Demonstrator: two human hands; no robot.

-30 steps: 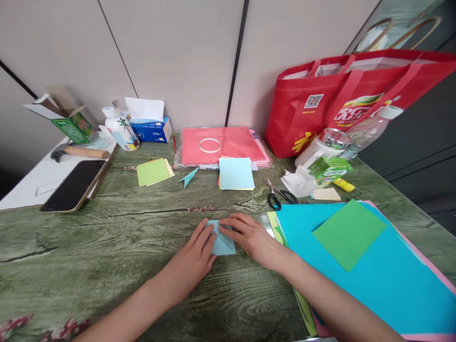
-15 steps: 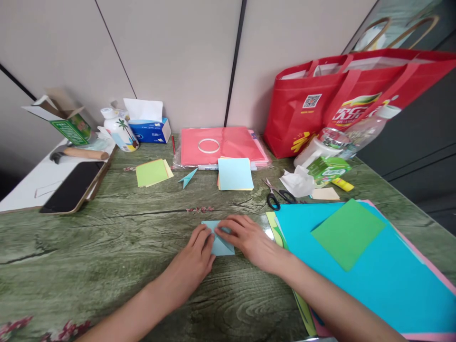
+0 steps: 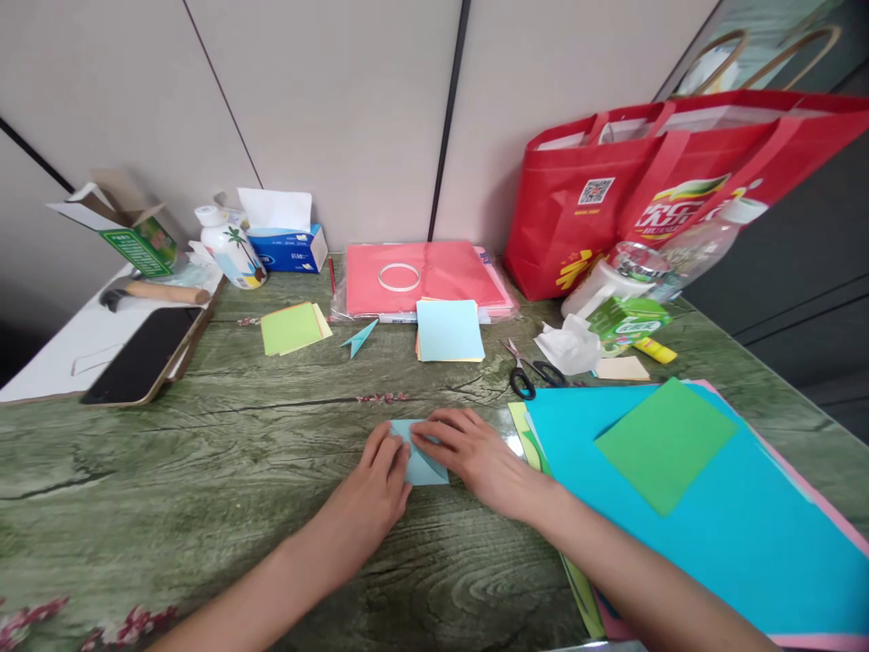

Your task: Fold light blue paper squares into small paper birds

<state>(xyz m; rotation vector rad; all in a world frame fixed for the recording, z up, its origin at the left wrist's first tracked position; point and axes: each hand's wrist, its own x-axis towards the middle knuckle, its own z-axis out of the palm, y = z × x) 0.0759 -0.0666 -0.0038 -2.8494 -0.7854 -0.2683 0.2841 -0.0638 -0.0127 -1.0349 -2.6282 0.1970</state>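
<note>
A small light-blue sheet of origami paper (image 3: 426, 469), with a diagonal fold across it, lies on the wooden table between my hands. My left hand (image 3: 386, 466) is closed on its left edge, thumb and bent fingers together at the paper. From the right, my right hand (image 3: 468, 453) grips the upper right part, its fingertips pressed on the folded flap. The fingers cover both upper sides of the sheet. A small folded blue paper piece (image 3: 359, 339) rests farther back, left of a stack of light-blue square sheets (image 3: 449, 331).
Black-handled scissors (image 3: 524, 378) lie right of the stack. Large blue sheets (image 3: 720, 561) with a green square (image 3: 666, 445) cover the right side. Green-yellow squares (image 3: 291, 330), a phone (image 3: 144, 355) and a hammer (image 3: 163, 292) are left; a red bag (image 3: 563, 217) stands back right.
Both hands stay almost in the same place on the blue paper. The whole view has shifted very slightly.
</note>
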